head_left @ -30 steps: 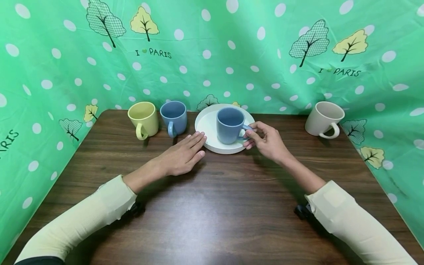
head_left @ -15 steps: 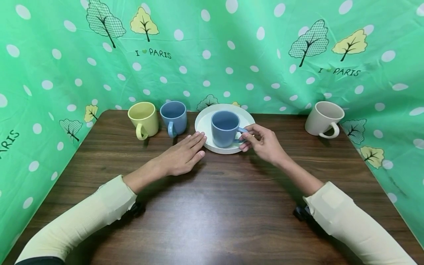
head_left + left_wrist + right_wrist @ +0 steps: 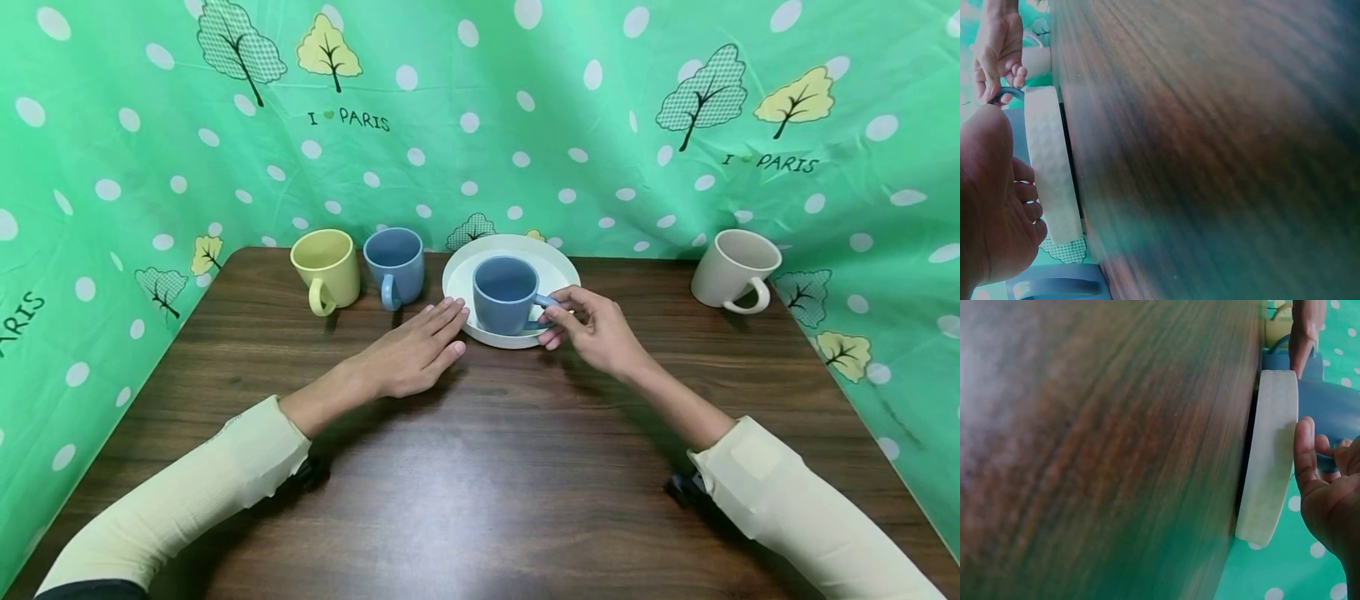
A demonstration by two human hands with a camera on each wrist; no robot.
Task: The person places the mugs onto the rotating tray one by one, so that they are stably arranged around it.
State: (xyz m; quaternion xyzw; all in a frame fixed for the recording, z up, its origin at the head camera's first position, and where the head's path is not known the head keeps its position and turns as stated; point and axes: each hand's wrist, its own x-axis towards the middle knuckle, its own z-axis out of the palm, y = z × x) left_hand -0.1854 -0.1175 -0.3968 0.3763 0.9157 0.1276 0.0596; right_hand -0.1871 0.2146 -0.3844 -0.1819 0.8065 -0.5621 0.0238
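Note:
A blue mug [image 3: 504,298] stands upright on a round white tray [image 3: 558,260] at the back middle of the table, towards the tray's front left. My right hand [image 3: 600,332] pinches its handle between thumb and fingers, with the handle pointing right. My left hand [image 3: 408,350] lies with straight fingers, the fingertips touching the tray's left front rim. In the right wrist view the mug [image 3: 1329,409] sits beyond the tray's side wall [image 3: 1269,456]. A second blue mug [image 3: 396,265] and a yellow mug [image 3: 327,268] stand just left of the tray.
A pale grey mug [image 3: 737,268] stands at the back right of the brown wooden table [image 3: 480,467]. Behind the table and along its sides hangs a green dotted curtain [image 3: 510,100].
My right hand has moved the blue mug a little to the left and nearer to me on the tray. The left hand and the other mugs have stayed in place.

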